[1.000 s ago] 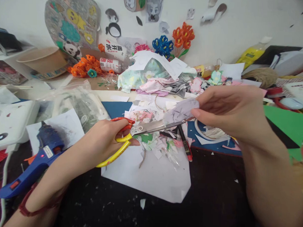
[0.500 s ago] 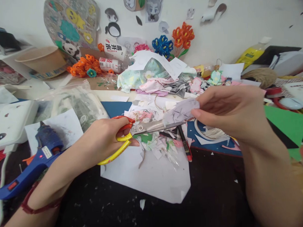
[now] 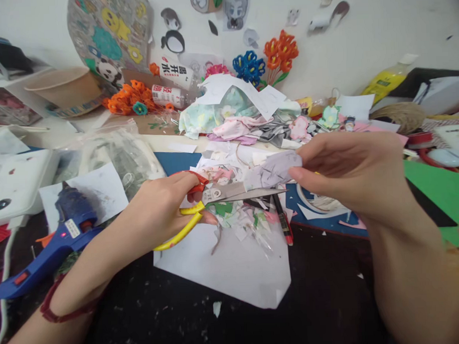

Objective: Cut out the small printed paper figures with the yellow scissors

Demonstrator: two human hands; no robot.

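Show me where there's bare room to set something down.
Dark tabletop between the white sheet and the right forearm: bare but for tiny scraps. The sheet's front half is largely free too. Crowded: the blue mat, heaped with paper cuttings, and around the glue gun.

red-and-yellow scissor handles (image 3: 186,230), dark-streaked pale lilac cutout (image 3: 271,169)

Here's my dark table (image 3: 324,289) on the feed, speckled with tiny bits! At six o'clock a small white scrap (image 3: 216,309) lies right on it, and just above, I've a broad white sheet (image 3: 233,272). Between eight and nine, the blue glue gun (image 3: 61,243), a white cable (image 3: 5,310) passing beneath its handle. Blue mat (image 3: 171,163) shows at ten and again at four; at three, a green sheet (image 3: 442,182).
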